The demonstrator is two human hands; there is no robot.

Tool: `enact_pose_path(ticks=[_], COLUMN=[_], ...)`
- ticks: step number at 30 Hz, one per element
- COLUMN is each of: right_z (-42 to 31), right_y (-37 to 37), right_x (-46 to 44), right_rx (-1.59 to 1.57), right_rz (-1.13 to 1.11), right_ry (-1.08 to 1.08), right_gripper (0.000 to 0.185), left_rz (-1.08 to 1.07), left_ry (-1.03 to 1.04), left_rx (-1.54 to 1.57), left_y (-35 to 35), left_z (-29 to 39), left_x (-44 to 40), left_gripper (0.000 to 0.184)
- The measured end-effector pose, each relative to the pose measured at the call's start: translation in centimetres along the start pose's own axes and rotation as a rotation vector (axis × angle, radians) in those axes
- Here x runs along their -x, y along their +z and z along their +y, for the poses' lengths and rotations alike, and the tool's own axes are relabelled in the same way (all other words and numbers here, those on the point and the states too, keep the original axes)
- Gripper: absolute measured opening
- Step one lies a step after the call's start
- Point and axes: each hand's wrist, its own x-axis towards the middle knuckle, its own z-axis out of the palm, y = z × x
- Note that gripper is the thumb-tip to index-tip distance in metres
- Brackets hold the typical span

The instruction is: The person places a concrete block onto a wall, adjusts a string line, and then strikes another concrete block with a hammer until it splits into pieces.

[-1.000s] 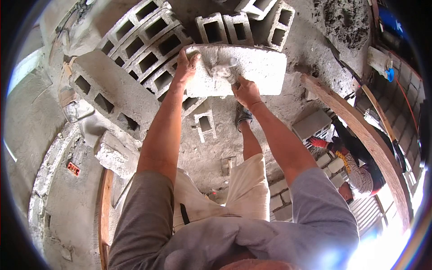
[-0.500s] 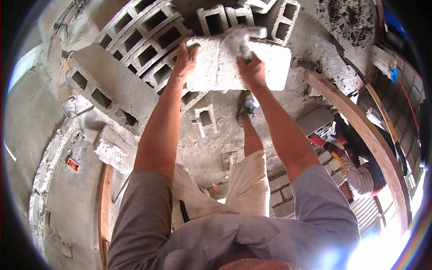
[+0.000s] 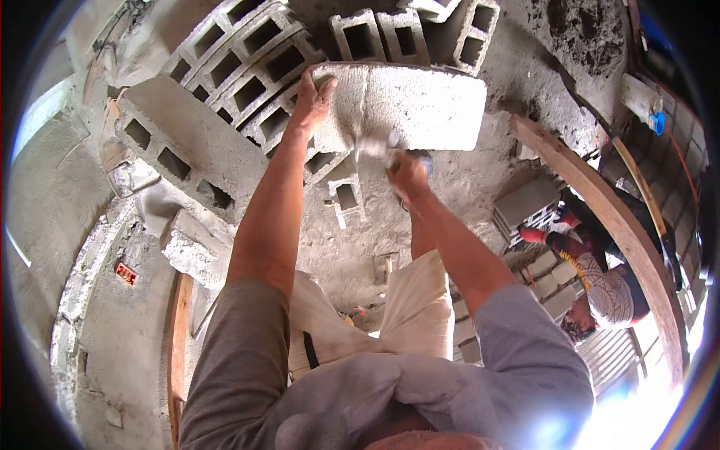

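A pale concrete block point(image 3: 429, 105) is held up in front of me, with a thin vertical line down its broad face left of the middle. My left hand point(image 3: 313, 99) is closed on the block's left end, thumb over the face. In my right hand point(image 3: 409, 180), just below the block's lower edge, is a hammer point(image 3: 375, 145). Motion smears the hammer's head, which is close to the lower edge near that line; I cannot tell whether it touches.
Stacked hollow blocks point(image 3: 251, 91) stand behind at the left, and more hollow blocks point(image 3: 360, 37) beyond. A wooden beam point(image 3: 592, 195) slants down the right side. Past it, a person point(image 3: 611, 292) in red gloves bends near another block point(image 3: 527, 196). A broken chunk point(image 3: 196, 247) lies left.
My right hand and the hammer have come down from the block's upper part to its lower edge. The left hand keeps its hold. The other person has shifted slightly.
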Motion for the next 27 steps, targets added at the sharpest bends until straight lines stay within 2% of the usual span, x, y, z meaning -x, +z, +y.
enact_pose_path(ticks=[2, 4, 5, 6, 8, 9, 10, 12, 14, 16, 17, 18, 19, 20, 21, 22, 24, 25, 26, 27], right_z=[-0.3, -1.0, -2.8, -4.0, -5.2, -4.6, -1.9, -1.4, -1.1, -1.6, -2.5, -2.6, -1.9, -0.6, 3.6, 2.6, 0.5, 1.5, 2.7, 3.8], right_y=[-0.4, -1.6, -3.2, -3.5, -3.6, -2.6, 0.1, 0.5, 0.5, -1.2, -1.6, -1.3, -1.2, -0.6, 4.9, 4.6, -0.7, -1.2, -1.1, -1.3], right_x=[1.8, 1.2, 0.3, -0.5, -0.7, -0.5, 0.3, 1.9, 2.3, 2.3, 1.7, 1.1, 1.0, 0.9, 1.0, 0.6, 5.0, 5.7, 6.3, 6.6], right_rx=[0.181, 0.084, -0.155, -0.158, -0.382, -0.251, -0.034, 0.177, 0.129, -0.077, -0.389, -0.353, -0.111, 0.12, 0.298, 0.232, 0.079, 0.084, -0.004, -0.095], right_rz=[-0.034, 0.082, 0.131, 0.125, 0.316, 0.202, 0.16, 0.013, 0.008, 0.089, 0.176, 0.213, 0.057, -0.115, 0.22, 0.023, 0.024, 0.032, 0.156, 0.278], right_ry=[-0.019, -0.065, 0.014, 0.015, 0.065, 0.12, -0.02, 0.006, -0.004, 0.028, 0.032, 0.069, 0.065, 0.087, -0.292, -0.101, -0.056, -0.039, -0.012, 0.006], right_gripper=[0.02, 0.02, 0.019, 0.019, 0.02, 0.023, 0.027, 0.028, 0.027, 0.028, 0.028, 0.028, 0.021, 0.021, 0.02, 0.018, 0.014, 0.014, 0.015, 0.016], left_rz=[0.022, -0.029, -0.013, -0.012, -0.02, -0.045, -0.042, 0.005, -0.007, -0.049, -0.076, -0.151, -0.159, -0.26, -0.219, -0.232, -0.102, -0.103, -0.098, -0.142], left_ry=[-0.04, -0.013, -0.039, -0.046, -0.047, -0.062, -0.051, -0.03, -0.032, -0.062, -0.112, 0.179, 0.486, 0.102, -0.148, -0.035, -0.164, -0.209, -0.259, -0.222], left_rx=[-0.064, -0.052, -0.02, -0.023, -0.057, -0.062, -0.059, -0.044, -0.08, -0.115, -0.152, -0.366, -0.568, -0.468, -0.348, -0.464, -0.244, -0.147, -0.057, -0.072], left_y=[0.1, 0.0, -0.1, -0.3, 0.0, -0.3, 0.0, 0.1, -0.8, -0.4, -0.5, -0.6, -0.6, -0.8, -0.1, -0.4, -0.3, -0.3, -0.3, -0.6], left_z=[0.7, -0.9, 0.1, 0.0, -0.2, 0.5, 0.3, 0.1, -0.3, -0.1, 0.5, -5.0, -10.7, -6.3, -1.1, -6.3, -1.4, 0.3, 1.4, 1.6], left_x=[0.2, -0.5, 0.1, -0.1, 0.1, 0.3, 0.5, 0.0, -0.6, 0.3, 0.6, -0.4, -1.4, -1.3, 0.0, -1.7, -0.5, -0.1, 0.1, -0.3], left_gripper=[0.086, 0.082, 0.078, 0.078, 0.078, 0.081, 0.081, 0.085, 0.084, 0.082, 0.073, 0.066, 0.061, 0.063, 0.057, 0.073, 0.099, 0.108, 0.117, 0.116])
